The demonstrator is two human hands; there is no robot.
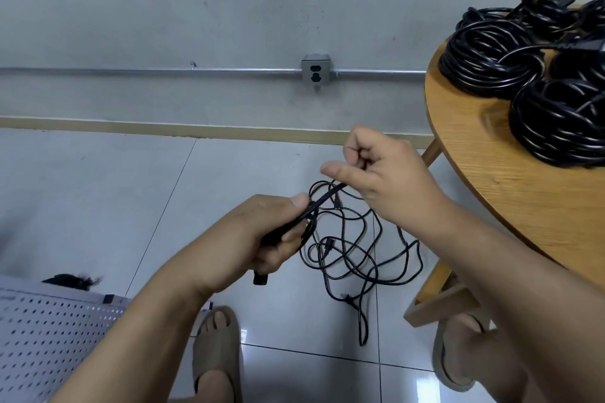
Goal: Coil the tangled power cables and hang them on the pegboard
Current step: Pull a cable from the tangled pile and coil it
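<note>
A black power cable lies in a loose tangle on the grey tile floor below my hands. My left hand is closed around one end of it, with the connector sticking out under the fist. My right hand pinches the same cable a little farther along, so a short taut stretch runs between the two hands. Several coiled black cables are piled on the round wooden table at the right. The white pegboard lies at the lower left.
A wall socket on a metal conduit sits on the grey wall ahead. My feet in sandals stand on the tiles, the right one beside a table leg. A dark object rests past the pegboard's far edge.
</note>
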